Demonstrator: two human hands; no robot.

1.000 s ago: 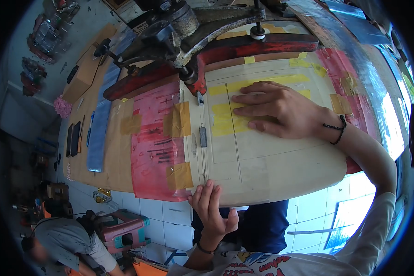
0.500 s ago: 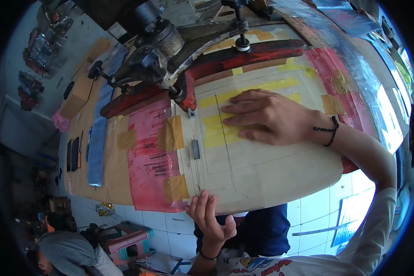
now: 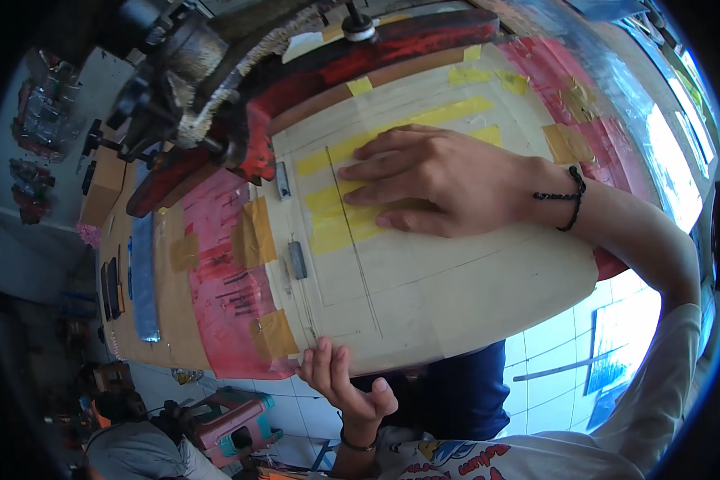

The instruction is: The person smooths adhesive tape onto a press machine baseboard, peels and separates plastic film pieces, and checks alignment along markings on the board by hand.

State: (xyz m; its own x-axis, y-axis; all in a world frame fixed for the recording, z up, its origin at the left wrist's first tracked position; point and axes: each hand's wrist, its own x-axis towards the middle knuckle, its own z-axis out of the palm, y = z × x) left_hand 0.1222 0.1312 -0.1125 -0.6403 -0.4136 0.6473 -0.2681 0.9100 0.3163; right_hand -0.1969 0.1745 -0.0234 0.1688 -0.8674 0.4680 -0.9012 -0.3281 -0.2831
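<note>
My right hand [image 3: 432,180], a dark braided bracelet on its wrist, lies flat with fingers spread on a cream sheet [image 3: 456,296]. Beneath its fingers are yellow tape strips [image 3: 320,200] and a drawn pencil line. At the sheet's near left corner, my left hand [image 3: 344,388] is turned palm up, thumb apart, fingertips at the edge; it holds nothing that I can see. Two small grey bars [image 3: 297,260] lie along the sheet's left side. Over the far side stands a red-and-black frame [image 3: 376,48] on a metal clamp mechanism [image 3: 192,88].
Red translucent film [image 3: 216,240] with brown tape [image 3: 276,334] borders the sheet. A blue strip [image 3: 144,280] and dark slim items [image 3: 112,284] lie farther left. Below are a stool [image 3: 236,428] and another person's grey clothing [image 3: 132,456].
My view has shifted, so the worktop and frame appear farther left, the frame also higher. The upper grey bar shows more fully beside the frame's corner. Both hands keep nearly the same pose on the sheet.
</note>
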